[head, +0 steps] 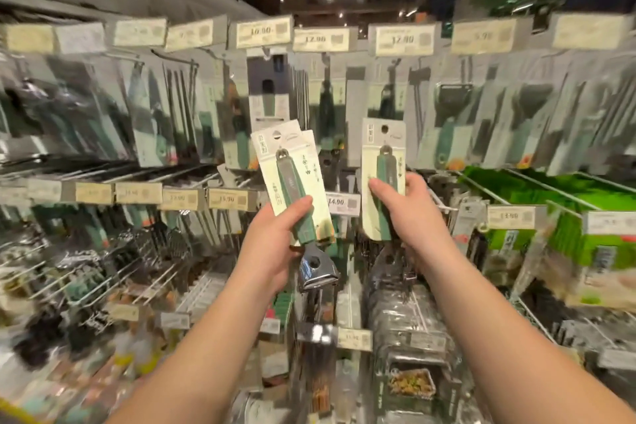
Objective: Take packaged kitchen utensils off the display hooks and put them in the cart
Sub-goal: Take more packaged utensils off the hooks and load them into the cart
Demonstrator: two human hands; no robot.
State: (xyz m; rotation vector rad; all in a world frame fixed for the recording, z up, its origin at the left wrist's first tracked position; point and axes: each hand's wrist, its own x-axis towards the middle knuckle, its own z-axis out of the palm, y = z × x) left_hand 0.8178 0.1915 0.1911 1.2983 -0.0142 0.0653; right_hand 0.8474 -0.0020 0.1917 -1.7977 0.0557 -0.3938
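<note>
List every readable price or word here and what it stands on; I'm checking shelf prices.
"10.90": top-row shelf price tag
"12.90": next top-row tag
"12.90": third top-row tag
"14.90": middle-row tag
"15.90": middle-row tag, left
Other tags and the print on both cream utensil cards: too blurred to read.

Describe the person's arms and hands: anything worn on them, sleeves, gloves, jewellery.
Both forearms are bare as far as the view shows; no sleeve edge comes into the picture. The left hand and the right hand wear no gloves. No watch, bracelet or band shows on either wrist, and no ring shows on the visible fingers. The fingernails look short and unpainted.
</note>
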